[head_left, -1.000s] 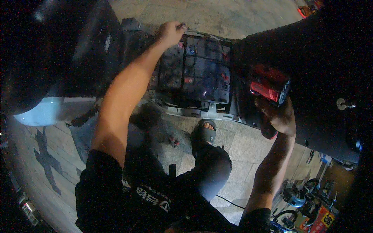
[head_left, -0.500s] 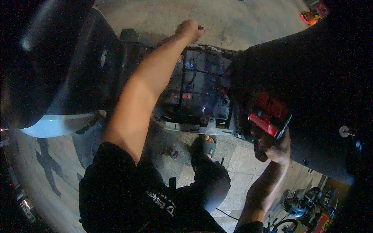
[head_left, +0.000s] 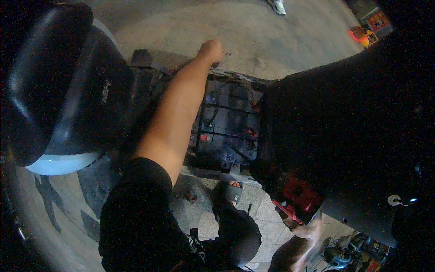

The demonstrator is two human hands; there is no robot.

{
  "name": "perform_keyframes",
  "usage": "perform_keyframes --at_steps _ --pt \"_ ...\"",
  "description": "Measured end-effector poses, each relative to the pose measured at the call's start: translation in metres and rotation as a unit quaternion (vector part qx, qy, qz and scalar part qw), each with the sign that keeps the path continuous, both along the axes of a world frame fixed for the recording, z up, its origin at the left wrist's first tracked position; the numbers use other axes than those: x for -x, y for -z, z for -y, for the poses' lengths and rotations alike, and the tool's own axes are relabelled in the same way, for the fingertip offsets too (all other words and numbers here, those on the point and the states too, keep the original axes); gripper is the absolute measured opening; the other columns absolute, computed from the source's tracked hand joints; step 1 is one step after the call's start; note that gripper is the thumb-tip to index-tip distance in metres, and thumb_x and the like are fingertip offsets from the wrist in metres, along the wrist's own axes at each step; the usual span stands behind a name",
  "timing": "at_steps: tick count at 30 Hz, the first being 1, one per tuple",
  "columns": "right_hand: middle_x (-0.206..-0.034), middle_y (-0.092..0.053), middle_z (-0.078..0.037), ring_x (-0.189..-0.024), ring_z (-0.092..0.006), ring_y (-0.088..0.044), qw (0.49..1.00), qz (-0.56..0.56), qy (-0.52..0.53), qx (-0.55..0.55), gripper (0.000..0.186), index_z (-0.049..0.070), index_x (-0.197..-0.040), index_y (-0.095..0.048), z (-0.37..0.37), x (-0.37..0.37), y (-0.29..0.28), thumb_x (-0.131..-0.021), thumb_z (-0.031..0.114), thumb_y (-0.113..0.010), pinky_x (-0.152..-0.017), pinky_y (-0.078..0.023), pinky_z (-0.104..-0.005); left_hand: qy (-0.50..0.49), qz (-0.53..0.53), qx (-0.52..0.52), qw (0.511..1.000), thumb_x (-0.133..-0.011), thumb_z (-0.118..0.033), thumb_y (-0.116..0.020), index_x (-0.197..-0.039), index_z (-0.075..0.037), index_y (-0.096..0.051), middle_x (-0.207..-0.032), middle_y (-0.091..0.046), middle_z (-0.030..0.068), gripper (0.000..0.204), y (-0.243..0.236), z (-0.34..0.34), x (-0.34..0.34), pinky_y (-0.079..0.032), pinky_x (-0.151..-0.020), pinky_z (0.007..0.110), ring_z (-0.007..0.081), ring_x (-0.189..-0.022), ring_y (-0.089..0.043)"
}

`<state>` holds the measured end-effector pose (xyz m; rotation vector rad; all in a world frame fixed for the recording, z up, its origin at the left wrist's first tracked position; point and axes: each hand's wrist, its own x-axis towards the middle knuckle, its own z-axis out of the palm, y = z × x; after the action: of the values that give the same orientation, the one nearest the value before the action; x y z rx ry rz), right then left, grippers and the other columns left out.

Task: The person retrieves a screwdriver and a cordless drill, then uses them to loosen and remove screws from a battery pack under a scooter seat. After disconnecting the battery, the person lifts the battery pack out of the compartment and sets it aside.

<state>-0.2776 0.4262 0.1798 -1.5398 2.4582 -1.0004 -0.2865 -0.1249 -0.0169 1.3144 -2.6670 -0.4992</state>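
Head view: a red-and-black power tool [head_left: 299, 194] sits to the near right of an open bay of dark batteries [head_left: 230, 124], its body beyond the bay's near right corner. Its long axis runs slantwise, from near right toward far left, and a thin dark shaft [head_left: 241, 156] points over the nearest batteries. Whether the tip of that shaft touches anything is too dark to tell.

Right hand [head_left: 310, 230] is wrapped around the tool from the near side, the fingers closed on it and partly hidden behind its red body. This is much the nearer hand; from its fingers, the shaft and the batteries lie far and to the left.

Left hand [head_left: 212, 52] is well apart from the tool, at the far end of the bay, close above the far rim [head_left: 238, 76]. Its fingers are mostly hidden by the back of the hand, so I cannot tell how tightly they are closed or whether they hold anything. The left forearm crosses the left part of the batteries.

Farther out, a black seat [head_left: 52, 86] stands left, a dark panel [head_left: 344, 131] right, and a sandalled foot [head_left: 234, 192] near the bay's near rim [head_left: 201, 172].
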Motion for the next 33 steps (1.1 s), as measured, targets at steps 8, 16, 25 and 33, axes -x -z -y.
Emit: perform_keyframes --at_steps 8,16,25,33 --pt "-0.116 -0.061 -0.018 -0.102 -0.0309 -0.062 0.993 0.052 -0.070 -0.084 0.054 0.000 -0.123 -0.052 0.018 0.012 -0.013 -0.074 0.010 -0.073 -0.087 -0.049 -0.0376 0.055 -0.159 -0.089 0.982 -0.085 -0.041 -0.062 -0.102 -0.009 -0.071 -0.090 -0.070 0.0156 0.038 -0.029 -0.013 -0.024 -0.050 -0.077 0.038 0.0289 -0.082 -0.066" --pt "-0.123 -0.058 -0.014 -0.110 -0.0228 -0.056 0.965 0.245 -0.095 -0.004 0.047 0.000 -0.131 -0.047 0.068 -0.001 -0.033 -0.084 0.001 -0.051 -0.093 -0.043 -0.0337 -0.192 -0.409 -0.252 0.856 -0.090 -0.032 -0.056 -0.092 -0.002 -0.067 -0.081 -0.064 0.0124 0.032 -0.054 -0.049 -0.090 -0.047 -0.069 0.036 0.0213 -0.078 -0.061" --pt "-0.112 -0.062 -0.010 -0.100 -0.0169 -0.058 0.971 0.215 -0.094 0.041 0.042 0.002 -0.127 -0.052 0.056 0.014 -0.029 -0.086 -0.003 -0.054 -0.085 -0.046 -0.0283 -0.188 -0.420 -0.235 0.856 -0.090 -0.016 -0.058 -0.109 -0.003 -0.058 -0.077 -0.063 0.0052 0.023 -0.021 -0.098 -0.157 -0.046 -0.058 0.031 0.0171 -0.064 -0.056" --pt "-0.102 -0.065 -0.008 -0.090 -0.0217 -0.061 0.994 -0.049 -0.075 -0.058 0.033 0.003 -0.111 -0.057 0.091 0.054 0.010 -0.080 0.007 -0.065 -0.084 -0.048 -0.0341 0.120 -0.356 -0.093 0.922 -0.079 -0.019 -0.068 -0.094 -0.007 -0.067 -0.091 -0.067 0.0177 0.019 -0.080 -0.221 -0.127 -0.052 -0.073 0.043 0.0362 -0.086 -0.065"
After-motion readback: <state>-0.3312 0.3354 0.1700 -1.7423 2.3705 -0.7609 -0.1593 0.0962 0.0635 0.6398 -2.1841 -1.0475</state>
